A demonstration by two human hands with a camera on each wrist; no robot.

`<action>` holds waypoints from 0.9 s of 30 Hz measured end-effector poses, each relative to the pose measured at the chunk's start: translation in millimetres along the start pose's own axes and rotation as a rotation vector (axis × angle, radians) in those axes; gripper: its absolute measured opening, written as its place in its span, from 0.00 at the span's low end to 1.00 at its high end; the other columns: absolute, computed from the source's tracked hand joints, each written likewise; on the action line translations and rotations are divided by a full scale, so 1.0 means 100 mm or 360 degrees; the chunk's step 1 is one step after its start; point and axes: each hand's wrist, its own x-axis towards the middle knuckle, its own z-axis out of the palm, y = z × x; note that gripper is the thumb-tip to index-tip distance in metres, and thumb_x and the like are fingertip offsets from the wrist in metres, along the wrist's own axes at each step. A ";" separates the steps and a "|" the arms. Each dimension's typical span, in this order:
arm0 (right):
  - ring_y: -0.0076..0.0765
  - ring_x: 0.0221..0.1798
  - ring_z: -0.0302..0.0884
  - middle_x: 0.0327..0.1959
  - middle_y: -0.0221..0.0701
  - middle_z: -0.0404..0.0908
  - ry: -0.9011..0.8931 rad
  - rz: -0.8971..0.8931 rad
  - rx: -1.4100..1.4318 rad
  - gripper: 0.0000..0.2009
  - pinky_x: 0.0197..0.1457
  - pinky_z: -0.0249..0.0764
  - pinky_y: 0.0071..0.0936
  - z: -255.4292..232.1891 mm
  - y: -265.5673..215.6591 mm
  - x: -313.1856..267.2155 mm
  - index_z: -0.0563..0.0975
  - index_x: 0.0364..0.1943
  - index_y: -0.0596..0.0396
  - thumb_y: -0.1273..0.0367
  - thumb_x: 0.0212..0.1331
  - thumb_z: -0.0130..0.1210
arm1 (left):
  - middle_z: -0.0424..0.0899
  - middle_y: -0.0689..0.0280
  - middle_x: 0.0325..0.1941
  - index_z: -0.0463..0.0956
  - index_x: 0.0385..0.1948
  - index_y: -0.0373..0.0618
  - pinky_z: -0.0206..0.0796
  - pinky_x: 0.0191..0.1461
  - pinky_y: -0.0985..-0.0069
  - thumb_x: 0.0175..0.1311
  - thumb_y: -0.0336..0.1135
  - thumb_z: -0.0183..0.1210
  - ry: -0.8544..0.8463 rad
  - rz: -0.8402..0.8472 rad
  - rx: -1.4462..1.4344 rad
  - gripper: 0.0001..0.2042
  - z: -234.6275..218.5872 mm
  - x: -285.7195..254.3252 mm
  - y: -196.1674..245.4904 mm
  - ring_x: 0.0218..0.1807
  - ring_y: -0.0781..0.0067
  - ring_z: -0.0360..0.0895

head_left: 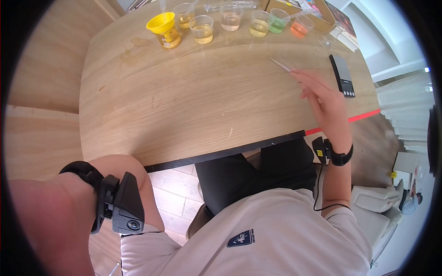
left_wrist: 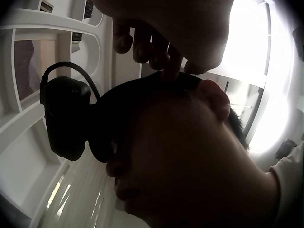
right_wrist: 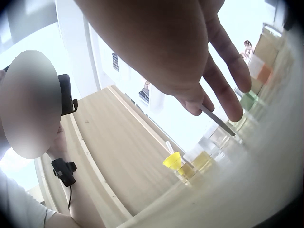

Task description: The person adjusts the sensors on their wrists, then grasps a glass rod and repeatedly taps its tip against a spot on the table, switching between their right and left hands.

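Note:
My right hand (head_left: 322,94) is over the right part of the wooden table, pinching a thin, pale rod (head_left: 281,65) between thumb and fingers. In the right wrist view the rod (right_wrist: 219,121) slants down from the fingertips, and the other fingers are spread. My left hand (left_wrist: 166,33) is raised to the head, where a fingertip touches the black headband (left_wrist: 142,88) of the head camera. The head view shows only the left arm, not the hand. Nearest the right hand lies a black digital scale (head_left: 341,73).
Along the far edge stand several clear cups of coloured liquid, among them a green cup (head_left: 278,25) and an orange cup (head_left: 300,29). A yellow funnel (head_left: 161,23) sits on a small jar (head_left: 170,40). Behind is a cardboard box (head_left: 322,16). Red tape (head_left: 363,115) marks the front right edge.

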 end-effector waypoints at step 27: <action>0.34 0.29 0.82 0.49 0.29 0.86 0.0184 0.0453 -0.0412 0.10 0.36 0.76 0.26 -0.22 0.14 -0.11 0.82 0.51 0.51 0.72 0.69 0.56 | 0.83 0.70 0.41 0.84 0.34 0.56 0.68 0.45 0.65 0.64 0.59 0.64 -0.0007 -0.0026 0.0001 0.17 -0.03 -0.02 -0.02 0.40 0.80 0.78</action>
